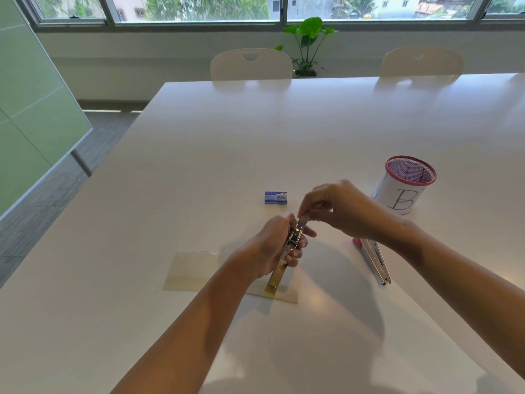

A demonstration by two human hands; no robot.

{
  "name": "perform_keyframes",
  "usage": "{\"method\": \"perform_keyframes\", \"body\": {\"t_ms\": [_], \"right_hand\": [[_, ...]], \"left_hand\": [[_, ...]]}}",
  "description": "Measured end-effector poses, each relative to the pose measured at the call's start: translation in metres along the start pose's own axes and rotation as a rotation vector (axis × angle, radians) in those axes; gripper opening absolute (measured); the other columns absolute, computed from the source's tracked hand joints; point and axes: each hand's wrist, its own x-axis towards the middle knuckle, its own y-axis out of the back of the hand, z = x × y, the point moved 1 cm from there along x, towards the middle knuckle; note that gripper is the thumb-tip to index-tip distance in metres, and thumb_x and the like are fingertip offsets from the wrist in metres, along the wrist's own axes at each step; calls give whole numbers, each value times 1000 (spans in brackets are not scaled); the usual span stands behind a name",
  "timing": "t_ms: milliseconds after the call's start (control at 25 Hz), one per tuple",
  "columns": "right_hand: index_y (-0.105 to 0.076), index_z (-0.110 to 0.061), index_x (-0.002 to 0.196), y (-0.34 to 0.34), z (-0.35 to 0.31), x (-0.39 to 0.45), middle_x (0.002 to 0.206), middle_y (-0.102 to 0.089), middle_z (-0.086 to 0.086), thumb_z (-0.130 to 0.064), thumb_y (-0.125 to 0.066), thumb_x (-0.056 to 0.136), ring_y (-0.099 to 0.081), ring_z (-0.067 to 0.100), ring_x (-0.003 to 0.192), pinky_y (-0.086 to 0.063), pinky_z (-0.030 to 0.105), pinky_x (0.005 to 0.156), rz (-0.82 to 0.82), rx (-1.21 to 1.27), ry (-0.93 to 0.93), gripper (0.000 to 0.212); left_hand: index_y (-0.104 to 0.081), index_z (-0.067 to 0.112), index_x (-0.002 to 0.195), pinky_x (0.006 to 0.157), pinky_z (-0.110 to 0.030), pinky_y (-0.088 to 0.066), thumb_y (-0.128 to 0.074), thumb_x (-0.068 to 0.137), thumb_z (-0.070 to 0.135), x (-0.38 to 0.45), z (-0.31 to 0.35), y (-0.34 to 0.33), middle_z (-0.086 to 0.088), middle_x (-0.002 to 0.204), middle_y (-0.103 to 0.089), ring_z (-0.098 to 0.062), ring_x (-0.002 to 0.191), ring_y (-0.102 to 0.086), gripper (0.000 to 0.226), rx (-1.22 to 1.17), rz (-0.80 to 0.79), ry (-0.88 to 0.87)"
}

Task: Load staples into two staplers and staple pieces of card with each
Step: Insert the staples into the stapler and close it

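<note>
Step in hand, by judgement: loading staples into the first of two staplers.

Yellow-ended stapler [279,265]: gripped around its middle by the left hand [272,245], raised above the tabletop [199,166] near the middle of its near half, magazine end pointing away. Right hand [338,209]: fingertips pinched narrow at the magazine tip [301,223]; whether on a staple strip or on the pusher rod, cannot tell.

Pink-ended stapler [375,260]: lying flat to the right, partly under the right forearm, untouched. Staple box [276,197]: just beyond both hands. Card pieces [196,270]: flat beneath and left of the held stapler. Mesh pen cup [406,184]: further right.

Next move calls for: seating the strip straight in the channel, closing the magazine, then lowering onto the card.
</note>
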Motion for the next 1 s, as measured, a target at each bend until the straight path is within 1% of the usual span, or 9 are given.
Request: {"method": "perform_keyframes", "body": {"t_ms": [120,200,280,400,560,760,880,1000], "right_hand": [[-73,-17,96,-1,2,3,82,-67,-15,-17,-73,88,-67,0,75,-57,18,72,-19,5,-34,8],[-70,-18,92,0,3,4,79,-66,-17,-16,-75,87,-66,-2,72,-54,14,68,-43,6,-43,7],[-71,-20,91,1,2,6,77,-65,-19,-17,-75,86,-66,-6,74,-52,9,68,-97,15,-37,7],[-74,-19,93,4,1,8,79,-68,-16,-18,-74,87,-67,-7,76,-52,7,71,-162,16,-49,7],[-76,-17,93,7,1,10,77,-67,-18,-19,-75,86,-65,-9,69,-47,5,63,-205,-3,-32,7],[-76,-15,94,7,0,9,84,-70,-13,-17,-74,87,-69,-4,74,-54,11,72,-178,-1,31,8],[-75,-18,92,6,4,9,79,-68,-18,-19,-75,86,-67,-5,73,-52,8,69,-120,13,6,7],[-74,-21,92,6,9,11,74,-65,-21,-20,-75,86,-64,-10,73,-48,5,67,-144,-3,-36,6]], "left_hand": [[-54,1,105,43,-20,-28,-23,99,22,1,-1,-2,-4,65,-41,-11,48,-35,38,14,16,6],[-54,1,105,43,-20,-27,-24,98,21,1,0,-2,-4,65,-41,-11,48,-34,37,17,16,7],[-54,1,105,43,-20,-27,-25,97,20,0,0,-2,-4,65,-41,-11,48,-34,36,8,12,6],[-54,1,105,45,-21,-26,-26,97,19,0,-1,-3,-4,66,-41,-12,49,-33,35,5,9,6],[-55,1,104,44,-21,-25,-25,96,19,0,-3,-3,-4,66,-40,-12,49,-32,36,-24,3,14],[-55,0,105,44,-21,-21,-25,96,19,1,-2,-1,-4,65,-40,-11,49,-31,36,-72,1,-4],[-55,1,106,44,-20,-21,-26,98,20,3,-2,-1,-3,65,-39,-11,49,-31,36,-52,24,-17],[-55,2,104,43,-20,-21,-26,98,21,4,-4,-1,-2,64,-39,-10,49,-30,35,-40,22,-8]]}}
